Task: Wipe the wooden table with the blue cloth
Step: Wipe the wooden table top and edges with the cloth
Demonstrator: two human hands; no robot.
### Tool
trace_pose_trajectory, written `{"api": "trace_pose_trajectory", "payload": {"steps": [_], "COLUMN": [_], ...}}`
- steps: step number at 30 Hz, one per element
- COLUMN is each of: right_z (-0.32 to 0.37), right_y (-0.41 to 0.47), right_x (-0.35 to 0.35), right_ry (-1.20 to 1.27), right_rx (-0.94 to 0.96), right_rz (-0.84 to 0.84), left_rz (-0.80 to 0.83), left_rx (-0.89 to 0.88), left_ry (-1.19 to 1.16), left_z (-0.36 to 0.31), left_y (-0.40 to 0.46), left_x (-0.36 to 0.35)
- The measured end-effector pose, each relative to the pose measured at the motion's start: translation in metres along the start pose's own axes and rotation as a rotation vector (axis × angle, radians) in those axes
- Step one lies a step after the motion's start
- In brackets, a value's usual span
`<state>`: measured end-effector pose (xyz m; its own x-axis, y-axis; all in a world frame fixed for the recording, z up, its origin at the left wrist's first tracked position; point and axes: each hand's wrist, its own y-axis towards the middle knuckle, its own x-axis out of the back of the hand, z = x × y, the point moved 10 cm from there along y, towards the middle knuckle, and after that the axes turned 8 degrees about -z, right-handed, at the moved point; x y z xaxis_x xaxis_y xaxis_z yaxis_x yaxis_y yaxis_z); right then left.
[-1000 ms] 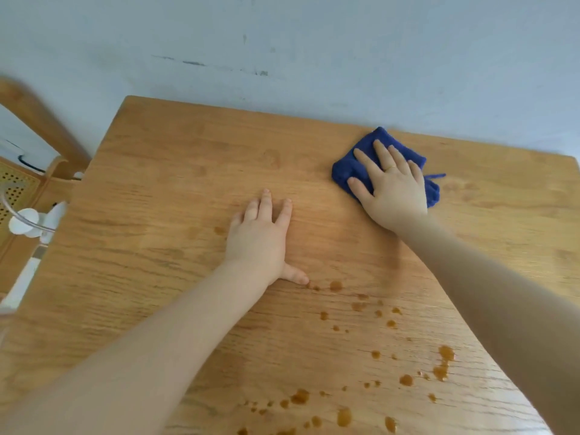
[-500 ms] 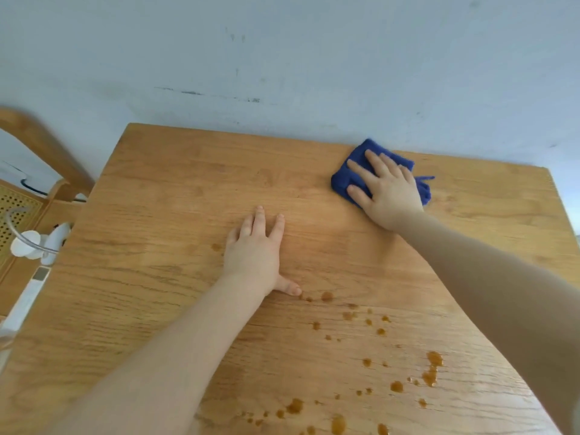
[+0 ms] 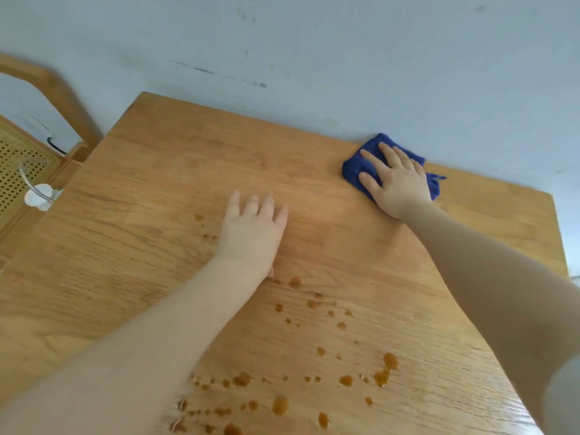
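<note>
The wooden table (image 3: 131,246) fills most of the view and its far edge meets a pale wall. A folded blue cloth (image 3: 353,169) lies near the far right edge. My right hand (image 3: 397,180) presses flat on top of it, fingers spread, a ring on one finger. My left hand (image 3: 252,230) rests palm down on the bare wood at the middle of the table, holding nothing. Brown liquid drops (image 3: 386,368) are scattered over the near half of the table, several of them close to my left wrist.
A wooden chair (image 3: 59,98) with a woven cane panel stands off the table's left side. A white object with a clear curved tube (image 3: 37,196) sits beside it. The pale wall (image 3: 314,58) runs right behind the table's far edge.
My right hand has pushed the cloth further away, up to the table's far edge by the wall. My left hand stays flat on the wood. The camera view has shifted.
</note>
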<state>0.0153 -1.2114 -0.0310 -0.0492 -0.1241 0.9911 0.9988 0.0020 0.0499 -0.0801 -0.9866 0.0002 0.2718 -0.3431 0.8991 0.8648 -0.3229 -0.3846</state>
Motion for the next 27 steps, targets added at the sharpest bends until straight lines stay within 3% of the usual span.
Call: {"api": "trace_pose_trajectory", "payload": {"steps": [3, 7, 10, 13, 15, 18, 24, 27], "right_z": [0.008, 0.009, 0.002, -0.022, -0.038, -0.040, -0.015, -0.019], "right_y": [-0.033, -0.094, -0.088, -0.043, -0.020, -0.027, -0.107, -0.101], "right_x": [0.005, 0.010, 0.011, 0.012, 0.009, 0.009, 0.016, 0.014], "right_ry": [0.012, 0.031, 0.037, 0.070, 0.059, 0.042, 0.067, 0.091], "right_rx": [0.088, 0.284, 0.365, 0.211, 0.083, 0.040, 0.217, 0.315], "right_rz": [-0.009, 0.033, 0.018, -0.039, -0.048, -0.038, -0.019, 0.008], "left_rz": [0.005, -0.108, -0.148, -0.015, -0.010, -0.025, 0.102, 0.090], "left_rx": [-0.020, -0.121, -0.141, -0.096, -0.053, -0.018, 0.141, 0.181], "left_ry": [-0.046, -0.284, -0.376, -0.392, -0.401, -0.385, -0.338, -0.301], "left_z": [-0.014, -0.056, -0.091, -0.104, -0.102, -0.104, -0.132, -0.134], "left_y": [-0.008, -0.003, 0.005, 0.007, 0.003, -0.001, 0.013, 0.017], "left_x": [0.004, 0.037, 0.048, 0.021, 0.009, 0.007, 0.011, 0.005]}}
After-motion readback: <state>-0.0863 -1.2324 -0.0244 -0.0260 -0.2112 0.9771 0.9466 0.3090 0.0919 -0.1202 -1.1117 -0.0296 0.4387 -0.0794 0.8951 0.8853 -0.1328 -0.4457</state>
